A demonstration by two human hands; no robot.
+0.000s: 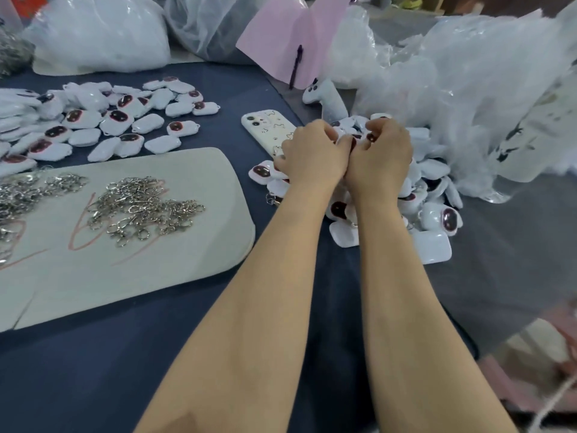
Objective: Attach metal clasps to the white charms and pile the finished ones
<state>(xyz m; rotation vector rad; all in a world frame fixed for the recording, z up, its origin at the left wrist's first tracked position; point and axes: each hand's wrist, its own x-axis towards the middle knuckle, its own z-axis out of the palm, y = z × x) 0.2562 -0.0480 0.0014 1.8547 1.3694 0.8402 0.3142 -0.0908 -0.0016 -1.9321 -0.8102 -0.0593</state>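
Two bare forearms (281, 276) run up the centre from the near edge, side by side over the blue-covered bench (125, 370). They end in the left hand (312, 151) and the right hand (382, 154), which touch at the heels. Both hands have their fingers curled inwards, the tips meeting on a held charm (352, 141). Only a sliver of white and dark red shows between the knuckles. Whether a clasp is also in the pinch cannot be told.

The held charm lies directly between the two hands, equally near to each; its long axis is hidden. Under and beyond the hands lies the finished pile (437, 198), judged finished because metal hardware shows at its edges. The drop-off should therefore need only a short release downwards.

The next supplies both lie to the left, and the left hand is nearer to both. The loose metal clasps (140, 207) sit on a pale mat (218, 182) near the left forearm, and the spread of bare charms (125, 120) lies beyond the mat. A phone (268, 126) lies back upwards just beside the left hand, between it and the bare charms, on the line of a reach.

Crumpled plastic bags (468, 89) crowd the pile's right side. A pink sheet (290, 32) with a pen (298, 65) and a white plush figure (327, 96) stand behind.
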